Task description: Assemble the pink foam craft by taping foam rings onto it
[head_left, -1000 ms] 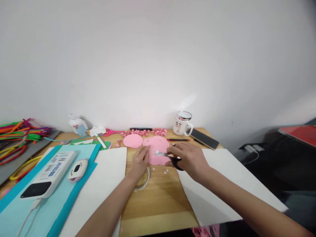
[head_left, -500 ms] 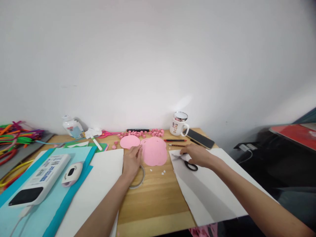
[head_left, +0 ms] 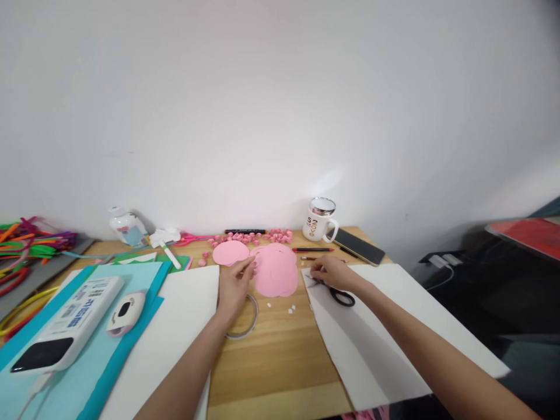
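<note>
My left hand is closed in a pinch at the left edge of a pink scalloped paper shape. What its fingertips hold, if anything, is too small to make out. Below that hand a roll of tape lies flat on the table, partly covered by the wrist. My right hand is over black-handled scissors resting on a white sheet. Its fingers are bent together near the scissors' blades, and their grip is hidden. A pink paper oval lies beyond my left hand.
Small white bits lie on the wooden table. Pink crumpled pieces, a mug, a phone and a pencil line the back. At left are a white device and coloured pipe cleaners.
My right hand has shifted left over the scissors, towards their blades. The scissors stay where they were on the sheet. My left hand's fingers have turned slightly beside the pink shape.
</note>
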`<state>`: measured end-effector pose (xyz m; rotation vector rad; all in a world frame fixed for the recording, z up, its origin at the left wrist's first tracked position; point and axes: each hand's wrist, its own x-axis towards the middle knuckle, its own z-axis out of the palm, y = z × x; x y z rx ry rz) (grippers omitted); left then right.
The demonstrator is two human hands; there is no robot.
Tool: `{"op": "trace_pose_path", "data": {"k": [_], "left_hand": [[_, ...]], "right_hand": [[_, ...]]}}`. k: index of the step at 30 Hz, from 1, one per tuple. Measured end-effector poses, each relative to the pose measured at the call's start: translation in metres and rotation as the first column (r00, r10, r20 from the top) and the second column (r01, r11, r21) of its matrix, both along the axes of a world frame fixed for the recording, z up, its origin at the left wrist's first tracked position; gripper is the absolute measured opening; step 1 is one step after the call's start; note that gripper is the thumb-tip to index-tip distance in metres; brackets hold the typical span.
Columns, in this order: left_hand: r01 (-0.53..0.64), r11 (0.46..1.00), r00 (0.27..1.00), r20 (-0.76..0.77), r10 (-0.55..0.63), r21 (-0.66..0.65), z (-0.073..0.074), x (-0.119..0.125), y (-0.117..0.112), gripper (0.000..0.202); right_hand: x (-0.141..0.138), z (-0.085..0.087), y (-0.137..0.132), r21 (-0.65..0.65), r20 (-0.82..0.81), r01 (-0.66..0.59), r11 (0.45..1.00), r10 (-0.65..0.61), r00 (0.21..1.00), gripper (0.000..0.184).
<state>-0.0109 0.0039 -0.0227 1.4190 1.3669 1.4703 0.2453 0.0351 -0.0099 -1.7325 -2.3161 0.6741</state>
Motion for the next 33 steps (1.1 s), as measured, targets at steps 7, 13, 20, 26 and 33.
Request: {"op": "trace_pose_path", "data": {"k": [7,13,20,26,33], "left_hand": [[-0.011,0.998,0.998,0.06,0.015,-0.067,0.004,0.0,0.0,0.024],[0.02,0.991,0.989,0.149,0.0,-0.132,0.003,-0.002,0.003,0.026],[0.019,0.988,0.994,0.111,-0.002,-0.151,0.007,-0.001,0.001,0.025],[0.011,0.991,0.995,0.099,0.002,-0.136,0.005,0.0,0.002,0.024],[0.07,0.98,0.966,0.258,-0.02,-0.187,0.009,0.003,0.0,0.025]], "right_hand": [[0.0,-0.003,0.003,-0.016,0.001,-0.008,1.0,0.008,1.0,0.012],[-0.001,-0.001,0.006,-0.047,0.045,-0.032,0.998,0.035,0.998,0.015],[-0.006,-0.002,0.006,-0.006,0.163,-0.031,0.999,0.032,0.986,0.016],[-0.008,-0.011,-0.012,0.081,0.225,0.021,0.996,-0.038,0.974,0.023],[-0.004,-0.029,-0.026,0.216,0.158,0.075,0.974,-0.11,0.981,0.02]]}}
